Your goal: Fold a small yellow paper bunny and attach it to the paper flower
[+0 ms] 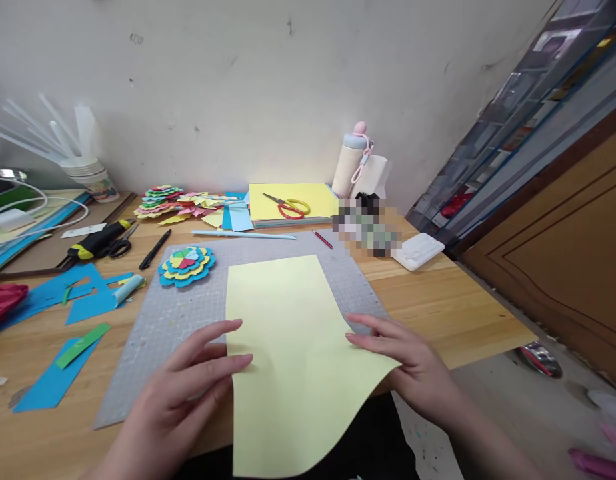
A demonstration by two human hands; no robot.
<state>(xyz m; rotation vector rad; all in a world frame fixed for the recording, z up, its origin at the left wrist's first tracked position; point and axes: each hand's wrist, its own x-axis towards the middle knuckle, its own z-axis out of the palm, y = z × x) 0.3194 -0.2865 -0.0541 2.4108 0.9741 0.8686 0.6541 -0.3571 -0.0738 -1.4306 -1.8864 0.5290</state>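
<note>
A pale yellow sheet of paper [293, 347] lies partly over the grey cutting mat [153, 333], its near end reaching past the table's front edge. My left hand [193, 373] has the sheet's left edge between fingers on top and the thumb side beneath. At the right edge, my right hand [398, 353] grips the paper the same way, and that side bends upward. A layered paper flower [187, 267] in blue, yellow and several other colours rests on the mat, beyond my left hand. Behind the sheet is a small red pencil [323, 239].
Red-and-yellow-handled scissors [291, 206] lie on a stack of coloured paper [313, 193] by the wall. Blue paper scraps [58, 377], a black pen [155, 249] and a yellow-black cutter [101, 241] are at left. A bottle [351, 163] and white case [418, 251] stand right.
</note>
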